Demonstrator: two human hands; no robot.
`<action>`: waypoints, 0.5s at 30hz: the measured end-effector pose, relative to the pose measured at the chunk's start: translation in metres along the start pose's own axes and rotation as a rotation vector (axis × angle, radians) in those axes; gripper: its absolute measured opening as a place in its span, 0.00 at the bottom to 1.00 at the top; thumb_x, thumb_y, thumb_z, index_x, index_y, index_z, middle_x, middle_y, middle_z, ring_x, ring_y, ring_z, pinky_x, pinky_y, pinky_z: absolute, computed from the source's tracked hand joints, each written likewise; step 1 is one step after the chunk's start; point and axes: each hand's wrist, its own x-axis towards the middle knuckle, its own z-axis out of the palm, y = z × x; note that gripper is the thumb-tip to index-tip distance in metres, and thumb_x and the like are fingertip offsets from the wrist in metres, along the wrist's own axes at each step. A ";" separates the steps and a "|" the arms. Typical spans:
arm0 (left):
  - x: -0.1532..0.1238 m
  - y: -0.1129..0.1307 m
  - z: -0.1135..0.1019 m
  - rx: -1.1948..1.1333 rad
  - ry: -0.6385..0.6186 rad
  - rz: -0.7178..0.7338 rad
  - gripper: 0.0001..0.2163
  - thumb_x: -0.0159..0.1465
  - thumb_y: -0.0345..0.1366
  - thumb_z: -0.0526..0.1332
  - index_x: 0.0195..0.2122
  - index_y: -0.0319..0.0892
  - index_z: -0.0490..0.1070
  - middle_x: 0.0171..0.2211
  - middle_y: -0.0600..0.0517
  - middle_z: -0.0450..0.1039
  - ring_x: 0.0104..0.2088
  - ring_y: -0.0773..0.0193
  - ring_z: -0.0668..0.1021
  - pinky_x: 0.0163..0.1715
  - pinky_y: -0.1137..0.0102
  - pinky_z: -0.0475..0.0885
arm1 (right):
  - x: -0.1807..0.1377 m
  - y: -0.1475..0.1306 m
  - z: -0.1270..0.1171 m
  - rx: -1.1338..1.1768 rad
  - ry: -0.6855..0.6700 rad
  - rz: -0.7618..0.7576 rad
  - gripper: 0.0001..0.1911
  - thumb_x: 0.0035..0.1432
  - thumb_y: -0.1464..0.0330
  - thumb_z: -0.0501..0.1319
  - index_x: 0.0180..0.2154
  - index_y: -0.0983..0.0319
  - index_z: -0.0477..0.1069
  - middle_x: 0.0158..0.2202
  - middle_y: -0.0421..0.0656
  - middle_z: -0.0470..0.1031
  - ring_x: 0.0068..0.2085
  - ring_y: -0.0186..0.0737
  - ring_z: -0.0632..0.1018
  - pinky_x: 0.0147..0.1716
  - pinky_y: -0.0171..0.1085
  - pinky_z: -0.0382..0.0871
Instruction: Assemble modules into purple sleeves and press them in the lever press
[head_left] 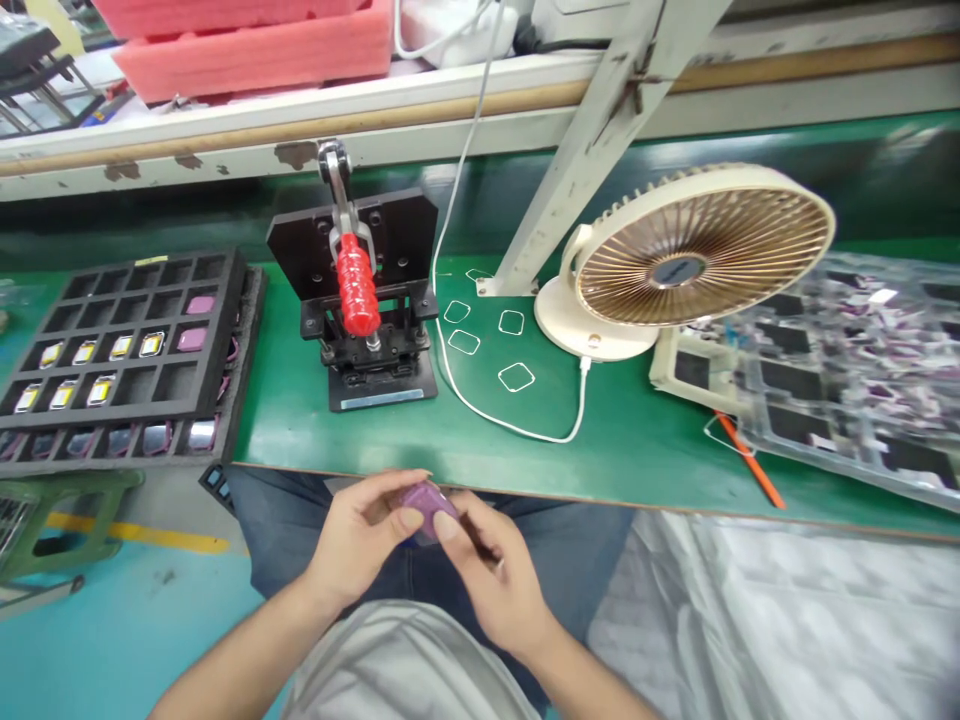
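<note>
Pinching a flat, rounded purple pouch between my left hand and right hand, both closed on it to keep it steady, over my lap just past the green worktop's front edge, black foam tray off left.

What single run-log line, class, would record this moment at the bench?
Left hand: purple pouch | Right hand: purple pouch | Nearby: red-handled bench press
</note>
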 end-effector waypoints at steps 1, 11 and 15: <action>0.003 0.002 -0.003 0.068 -0.045 0.050 0.22 0.59 0.39 0.79 0.56 0.53 0.83 0.51 0.47 0.84 0.48 0.59 0.85 0.50 0.69 0.80 | 0.000 -0.001 0.001 0.207 -0.022 0.163 0.21 0.73 0.53 0.60 0.32 0.59 0.65 0.23 0.33 0.58 0.23 0.30 0.57 0.24 0.33 0.51; 0.023 0.022 -0.022 0.606 -0.316 0.682 0.13 0.66 0.22 0.69 0.50 0.42 0.80 0.42 0.47 0.83 0.44 0.59 0.84 0.48 0.65 0.81 | 0.007 -0.017 0.005 0.954 -0.179 0.768 0.27 0.54 0.50 0.77 0.30 0.62 0.68 0.19 0.26 0.49 0.17 0.22 0.45 0.17 0.29 0.38; 0.015 0.027 -0.024 0.702 -0.275 0.726 0.12 0.68 0.23 0.67 0.51 0.42 0.78 0.42 0.47 0.83 0.43 0.60 0.84 0.46 0.67 0.82 | 0.011 -0.013 0.006 0.830 -0.182 0.769 0.28 0.54 0.47 0.77 0.31 0.62 0.69 0.19 0.26 0.49 0.18 0.22 0.44 0.17 0.29 0.38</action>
